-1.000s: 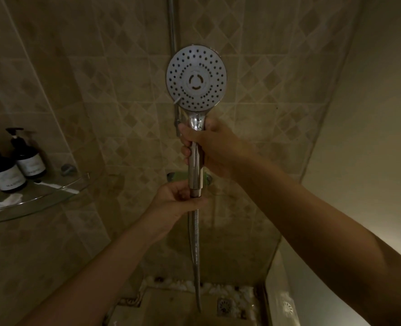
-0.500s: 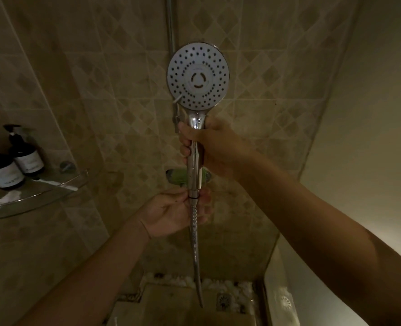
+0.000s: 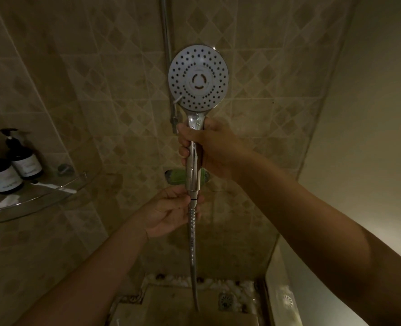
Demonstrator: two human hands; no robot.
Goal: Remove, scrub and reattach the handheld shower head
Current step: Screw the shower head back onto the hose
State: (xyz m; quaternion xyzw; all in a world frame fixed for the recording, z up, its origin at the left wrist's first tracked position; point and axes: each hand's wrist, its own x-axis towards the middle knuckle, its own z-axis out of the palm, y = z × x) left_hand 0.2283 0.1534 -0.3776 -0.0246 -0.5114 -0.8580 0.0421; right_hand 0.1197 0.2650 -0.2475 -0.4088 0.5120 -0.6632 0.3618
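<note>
The handheld shower head (image 3: 198, 77) has a round white spray face with many holes and a chrome handle, held upright in front of the tiled wall. My right hand (image 3: 209, 147) is wrapped around the upper handle. Below it, my left hand (image 3: 171, 209) pinches the chrome connector nut (image 3: 193, 196) where the ribbed metal hose (image 3: 193, 250) joins the handle. A thin dark ring shows at that joint. The hose hangs straight down toward the floor.
A chrome riser rail (image 3: 166, 43) runs up the wall behind the head. A green object (image 3: 173, 176) sits on the wall behind the handle. Two dark pump bottles (image 3: 11, 163) stand on a glass corner shelf (image 3: 41, 196) at left. A floor drain (image 3: 225, 301) lies below.
My left hand has turned at the connector, opening from a curled grip over the handle's end to a pinch at the nut. The shower head has stayed upright in my right hand.
</note>
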